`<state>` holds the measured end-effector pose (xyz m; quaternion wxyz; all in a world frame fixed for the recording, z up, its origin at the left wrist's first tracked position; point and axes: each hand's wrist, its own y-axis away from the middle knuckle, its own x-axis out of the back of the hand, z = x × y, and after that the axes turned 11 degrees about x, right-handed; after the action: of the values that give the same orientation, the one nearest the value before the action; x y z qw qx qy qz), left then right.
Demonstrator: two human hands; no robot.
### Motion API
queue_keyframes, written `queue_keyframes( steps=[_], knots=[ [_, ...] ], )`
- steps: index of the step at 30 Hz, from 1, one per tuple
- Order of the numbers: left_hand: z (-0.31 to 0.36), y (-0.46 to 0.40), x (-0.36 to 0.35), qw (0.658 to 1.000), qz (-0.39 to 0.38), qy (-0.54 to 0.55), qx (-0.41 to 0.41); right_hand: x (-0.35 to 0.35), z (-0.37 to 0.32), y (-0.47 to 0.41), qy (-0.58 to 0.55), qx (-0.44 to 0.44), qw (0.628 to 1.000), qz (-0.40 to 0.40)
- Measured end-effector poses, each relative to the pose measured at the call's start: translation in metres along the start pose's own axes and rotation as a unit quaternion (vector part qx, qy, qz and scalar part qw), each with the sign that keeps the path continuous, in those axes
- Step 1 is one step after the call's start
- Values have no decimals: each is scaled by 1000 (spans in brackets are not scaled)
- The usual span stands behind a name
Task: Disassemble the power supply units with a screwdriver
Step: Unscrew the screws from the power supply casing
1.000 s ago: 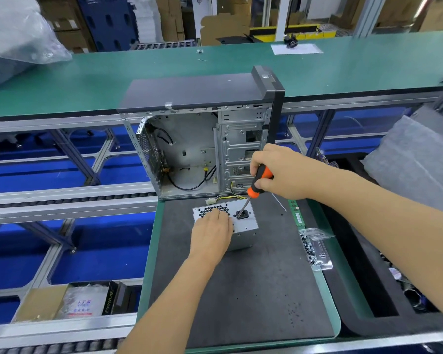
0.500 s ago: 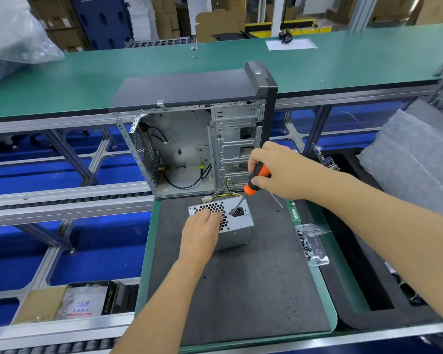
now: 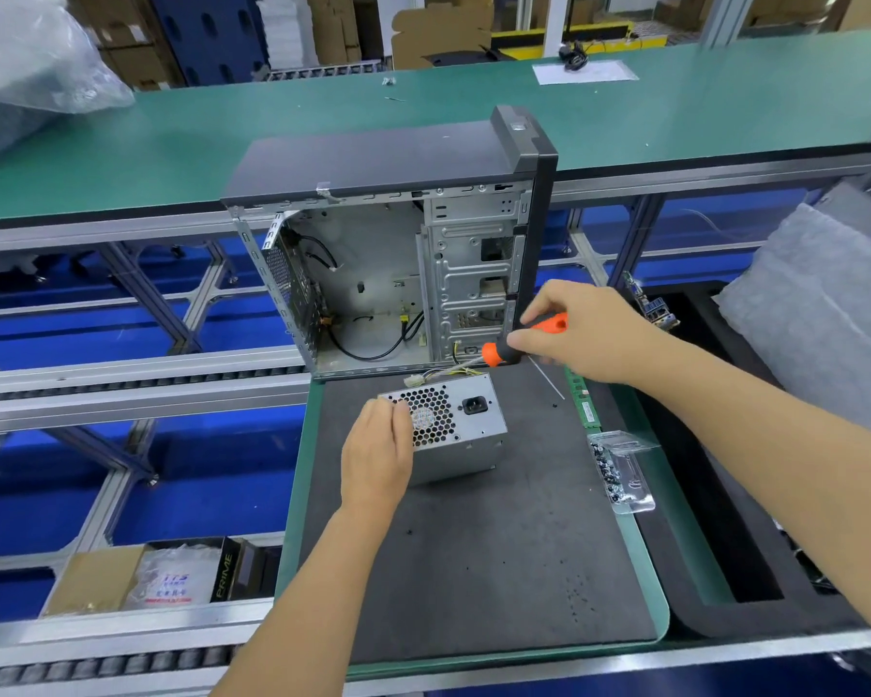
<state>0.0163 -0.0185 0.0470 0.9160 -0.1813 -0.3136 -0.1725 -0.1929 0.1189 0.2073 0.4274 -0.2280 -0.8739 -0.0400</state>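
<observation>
Here, one silver metal power supply unit point(image 3: 453, 425) with a honeycomb vent sits on the dark foam-topped surface point(image 3: 473, 555), just in front of one open grey computer case point(image 3: 388, 274). The left hand point(image 3: 375, 450) rests on its near left corner, fingers curled over the edge. The right hand point(image 3: 582, 329) grips one orange-and-black screwdriver point(image 3: 504, 350), raised above the unit's far side, tip apart from it. One clear plastic bag of screws point(image 3: 622, 470) and one green memory stick point(image 3: 585, 402) lie along the right edge; the near half lies bare.
</observation>
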Motion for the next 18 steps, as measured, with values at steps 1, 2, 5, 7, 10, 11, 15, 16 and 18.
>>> queue_keyframes(
  steps=[1, 2, 5, 7, 10, 11, 15, 16, 18],
  knots=[
    [-5, 2, 2, 999, 12, 20, 31, -4, 6, 3, -58, -31, 998, 7],
    [-10, 5, 4, 996, 27, 43, 71, -9, 12, 6, -124, -61, 990, 12],
    [-38, 15, 4, 969, 46, 99, 223, -30, 32, 19, -327, -132, 934, 50],
    [-63, 21, -1, 931, 4, 132, 341, -50, 44, 31, -417, -169, 888, 94],
    [-91, 36, -12, 854, -95, 191, 474, -83, 61, 52, -497, -223, 821, 171],
    [-96, 42, -15, 846, -113, 188, 487, -94, 67, 60, -506, -239, 806, 192],
    [-94, 53, -17, 914, -118, 67, 382, -136, 86, 89, -479, -288, 794, 240],
    [-92, 53, -18, 938, -118, 17, 326, -146, 90, 95, -459, -295, 800, 251],
    [-87, 56, -18, 968, -131, -74, 199, -162, 95, 106, -402, -304, 820, 271]
  ],
)
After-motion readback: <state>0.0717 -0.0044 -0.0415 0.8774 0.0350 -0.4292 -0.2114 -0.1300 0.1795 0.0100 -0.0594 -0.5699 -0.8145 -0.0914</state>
